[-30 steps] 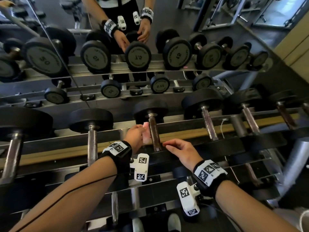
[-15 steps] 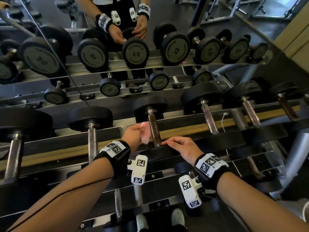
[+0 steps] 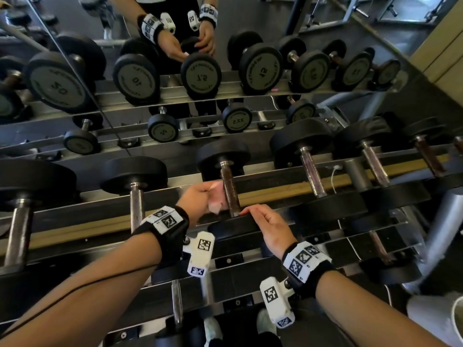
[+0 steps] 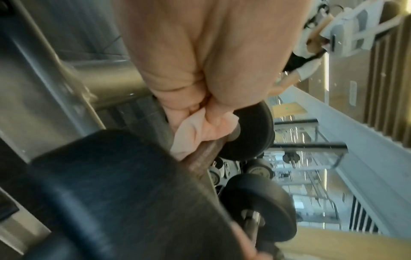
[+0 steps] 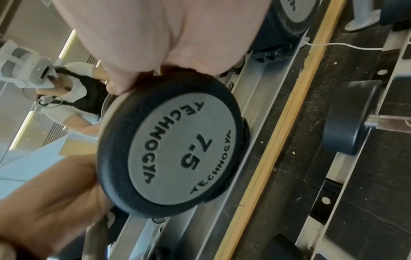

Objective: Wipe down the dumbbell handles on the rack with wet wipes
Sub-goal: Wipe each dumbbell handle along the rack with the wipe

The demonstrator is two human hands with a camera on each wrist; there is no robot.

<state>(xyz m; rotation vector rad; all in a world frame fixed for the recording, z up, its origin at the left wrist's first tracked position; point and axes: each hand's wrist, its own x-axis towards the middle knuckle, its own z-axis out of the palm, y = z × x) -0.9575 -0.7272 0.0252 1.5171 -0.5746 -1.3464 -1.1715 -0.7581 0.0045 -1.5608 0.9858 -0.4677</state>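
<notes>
The middle dumbbell on the top rack tier has a brownish knurled handle between two black heads. My left hand grips a crumpled pale pink wet wipe and presses it against the left side of that handle. The left wrist view shows the wet wipe bunched in my fingers on the handle. My right hand rests with straight fingers on the dumbbell's near head. In the right wrist view this head is marked 7.5, with my palm on its upper rim.
More dumbbells lie left and right on the same tier, and others on the tier below. A mirror behind the rack reflects the weights and my hands. A white cable hangs by the grey rack post.
My left hand has shifted the wipe only slightly along the handle. The right hand stays on the near head. The view has tipped down a little.
</notes>
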